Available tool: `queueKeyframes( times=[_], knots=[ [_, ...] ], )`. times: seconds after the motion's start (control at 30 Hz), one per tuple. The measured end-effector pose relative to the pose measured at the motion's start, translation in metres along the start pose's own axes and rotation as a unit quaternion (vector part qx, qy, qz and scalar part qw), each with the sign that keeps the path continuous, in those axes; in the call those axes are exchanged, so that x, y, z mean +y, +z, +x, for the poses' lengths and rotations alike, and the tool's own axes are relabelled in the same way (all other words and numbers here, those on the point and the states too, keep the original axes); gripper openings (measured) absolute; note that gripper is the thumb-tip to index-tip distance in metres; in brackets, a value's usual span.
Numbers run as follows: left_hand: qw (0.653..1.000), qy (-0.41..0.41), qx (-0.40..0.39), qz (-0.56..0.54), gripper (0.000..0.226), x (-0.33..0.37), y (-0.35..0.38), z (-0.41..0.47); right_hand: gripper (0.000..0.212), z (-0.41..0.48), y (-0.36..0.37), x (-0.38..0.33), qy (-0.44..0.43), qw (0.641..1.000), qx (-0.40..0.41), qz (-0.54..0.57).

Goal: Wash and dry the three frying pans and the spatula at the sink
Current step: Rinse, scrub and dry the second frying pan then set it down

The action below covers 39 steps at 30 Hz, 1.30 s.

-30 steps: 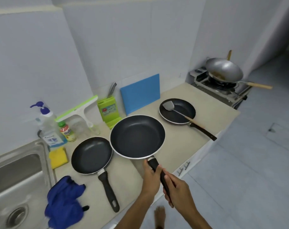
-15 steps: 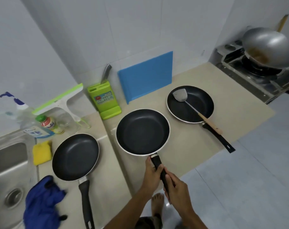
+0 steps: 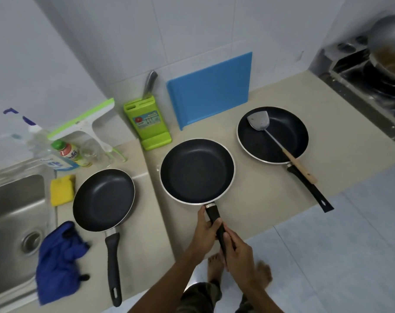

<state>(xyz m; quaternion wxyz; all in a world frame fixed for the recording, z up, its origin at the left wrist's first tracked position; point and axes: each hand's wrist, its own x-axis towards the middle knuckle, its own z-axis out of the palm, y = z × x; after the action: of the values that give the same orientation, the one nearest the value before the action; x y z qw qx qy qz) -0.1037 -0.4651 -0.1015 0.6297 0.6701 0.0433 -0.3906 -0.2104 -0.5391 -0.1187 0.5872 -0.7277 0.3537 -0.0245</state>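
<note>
Three black frying pans lie on the beige counter. The middle pan (image 3: pixel 197 171) has its black handle gripped by both hands: my left hand (image 3: pixel 206 230) near the pan, my right hand (image 3: pixel 238 251) further down the handle. The left pan (image 3: pixel 103 199) sits beside the steel sink (image 3: pixel 13 213), handle toward me. In the right pan (image 3: pixel 272 134) rests a metal spatula (image 3: pixel 280 146) with a wooden handle. A blue cloth (image 3: pixel 57 262) is bunched at the sink's edge, and a yellow sponge (image 3: pixel 62 189) lies behind it.
Dish soap bottle (image 3: pixel 45 154), a small green-capped bottle (image 3: pixel 71 153) and a green squeegee (image 3: pixel 86 125) stand behind the sink. A green knife block (image 3: pixel 150 125) and blue cutting board (image 3: pixel 211 91) lean on the tiled wall. A stove with a wok (image 3: pixel 388 53) is far right.
The view has tilted down and swung right. The middle pan, held by both hands, has moved away from the left pan and come down to the counter.
</note>
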Motion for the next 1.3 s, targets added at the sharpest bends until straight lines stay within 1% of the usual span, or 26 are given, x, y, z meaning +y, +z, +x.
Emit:
queueKeyframes(
  times=[0.1,0.2,0.3,0.33,0.43,0.53,0.77,0.93,1.1,1.3],
  knots=[
    [1.000,-0.002,-0.002,0.001,0.066,0.000,0.001,0.002,0.043,0.005,0.001,0.011,-0.014,1.000,0.006,-0.015],
    [1.000,-0.007,-0.002,-0.002,0.064,-0.003,0.001,0.003,0.047,0.008,0.002,0.019,-0.007,1.000,0.000,-0.013],
    [1.000,-0.011,-0.003,0.000,0.062,-0.005,-0.001,0.005,0.063,0.010,0.004,0.024,0.001,1.000,-0.013,-0.017],
    [1.000,-0.012,-0.002,0.002,0.061,-0.006,-0.002,0.005,0.063,0.010,0.005,0.025,0.004,1.000,-0.019,-0.020],
    [1.000,-0.021,0.000,0.012,0.063,-0.008,-0.003,0.007,0.045,0.010,0.006,0.023,0.003,0.999,-0.031,-0.036],
    [0.999,-0.038,0.002,0.016,0.065,-0.012,-0.003,0.011,0.038,0.009,0.004,0.022,-0.001,0.998,-0.040,-0.045],
    [0.998,-0.051,0.002,0.022,0.063,-0.016,-0.004,0.015,0.033,0.011,0.003,0.029,0.000,0.996,-0.072,-0.053],
    [0.998,-0.054,0.003,0.039,0.062,-0.019,-0.005,0.018,0.032,0.015,0.002,0.037,0.005,0.995,-0.083,-0.055],
    [0.998,-0.053,0.006,0.033,0.060,-0.017,-0.003,0.018,0.031,0.017,0.000,0.038,0.013,0.994,-0.093,-0.057],
    [0.996,-0.059,0.006,0.060,0.061,-0.015,-0.003,0.019,0.028,0.019,-0.002,0.034,0.013,0.993,-0.100,-0.062]
  ],
)
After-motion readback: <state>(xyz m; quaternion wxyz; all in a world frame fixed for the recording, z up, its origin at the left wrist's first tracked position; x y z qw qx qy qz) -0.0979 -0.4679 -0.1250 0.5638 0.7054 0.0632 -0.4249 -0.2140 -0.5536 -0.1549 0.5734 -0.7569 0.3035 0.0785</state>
